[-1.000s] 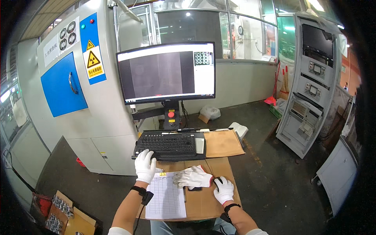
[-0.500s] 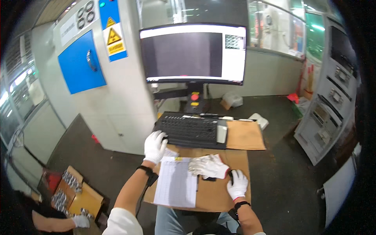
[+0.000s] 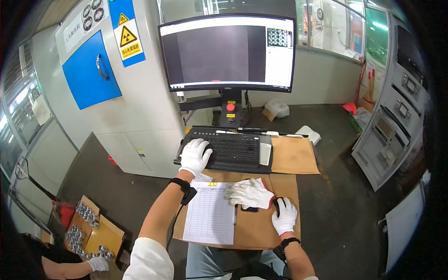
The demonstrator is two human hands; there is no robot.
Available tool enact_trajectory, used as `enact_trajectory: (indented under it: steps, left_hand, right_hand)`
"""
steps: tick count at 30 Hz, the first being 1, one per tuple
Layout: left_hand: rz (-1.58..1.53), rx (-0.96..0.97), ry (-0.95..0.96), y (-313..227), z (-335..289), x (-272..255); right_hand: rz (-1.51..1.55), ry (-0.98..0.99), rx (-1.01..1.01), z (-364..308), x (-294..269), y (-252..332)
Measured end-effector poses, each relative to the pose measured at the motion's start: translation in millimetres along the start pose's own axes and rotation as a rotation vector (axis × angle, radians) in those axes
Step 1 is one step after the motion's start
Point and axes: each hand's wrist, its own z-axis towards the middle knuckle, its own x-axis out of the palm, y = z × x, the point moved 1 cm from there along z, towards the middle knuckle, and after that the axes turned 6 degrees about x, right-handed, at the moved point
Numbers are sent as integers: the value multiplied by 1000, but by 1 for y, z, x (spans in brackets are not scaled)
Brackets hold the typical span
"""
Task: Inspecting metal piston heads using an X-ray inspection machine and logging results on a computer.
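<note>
My left hand (image 3: 195, 157), in a white knit glove, lies with its fingers stretched over the left end of a black keyboard (image 3: 235, 150). At the right of the cardboard-covered desk (image 3: 261, 228), my gloved right hand (image 3: 286, 218) is wrapped round a black computer mouse (image 3: 277, 205). A pair of white work gloves (image 3: 251, 192) lies beside the mouse, partly over a small flat black object (image 3: 251, 209). Left of them are a printed table sheet (image 3: 209, 217) and a pen (image 3: 235, 215). The monitor (image 3: 217, 53) behind the keyboard shows a mostly dark grey picture.
A brown folder or board (image 3: 295, 156) lies right of the keyboard. Below the monitor is a red button (image 3: 230, 107). A large cabinet with a blue door (image 3: 92, 70) stands left. At lower left, a co-worker's gloved hand (image 3: 99, 264) is beside metal parts (image 3: 74, 238) in a box.
My left hand has moved forward and right from the keyboard's near left corner onto its keys. My right hand stays on the mouse. The head view has shifted slightly.
</note>
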Motion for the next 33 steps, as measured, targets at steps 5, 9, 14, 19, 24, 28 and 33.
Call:
enact_trajectory:
  steps: [5, 9, 14, 19, 24, 28, 33]
  left_hand:
    - [15, 44, -54, -14, 13, 11]
    - [0, 29, -156, -15, 17, 11]
    - [70, -73, -156, 16, 6, 7]
    - [123, -127, -154, 21, 4, 13]
    - [142, -164, -115, 17, 7, 14]
    - [161, -174, -119, 17, 5, 15]
    - [134, -191, -97, 12, 5, 10]
  right_hand:
    - [-27, -34, -36, 2, 0, 1]
    - [4, -31, -25, 0, -2, -3]
    - [-13, -65, -58, -1, 0, 1]
    - [6, -80, -48, -1, 2, -2]
    - [-11, -61, -36, -2, 3, -3]
    - [-19, -55, -40, -2, 3, -3]
    - [-37, -75, -67, -1, 2, -2]
